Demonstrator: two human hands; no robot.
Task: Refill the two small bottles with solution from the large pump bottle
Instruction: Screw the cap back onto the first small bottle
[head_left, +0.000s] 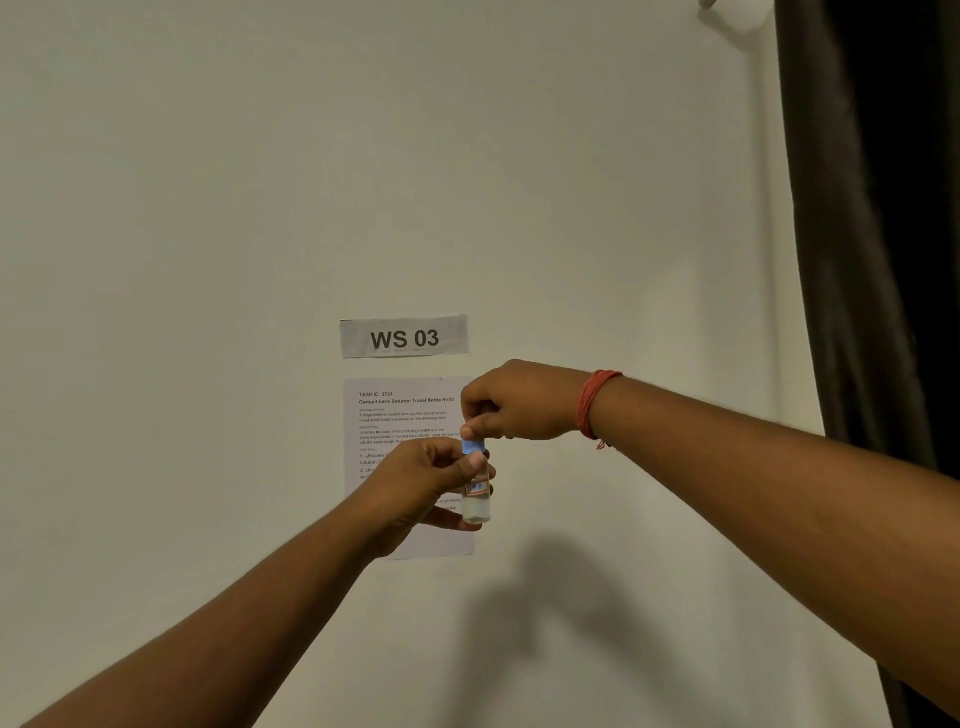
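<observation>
Left hand (415, 480) curled around small bottle (477, 493), right hand (511, 402) pinching its blue cap (473, 446).

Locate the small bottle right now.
Head view, lower centre: the small bottle is held upright by the left hand, its blue cap pinched by the right hand, before the task sheet.

Both arms reach forward in front of a pale wall (208, 260). The left hand (421, 480) holds a small clear bottle (477, 499) upright, fingers curled round its body. The right hand (511, 402), a red thread band (595, 405) on its wrist, pinches the bottle's blue cap (472, 447) from above. Behind them hang a printed task sheet (400, 415) and a "WS 03" label (404, 338). A dark curtain (878, 234) fills the right edge.
</observation>
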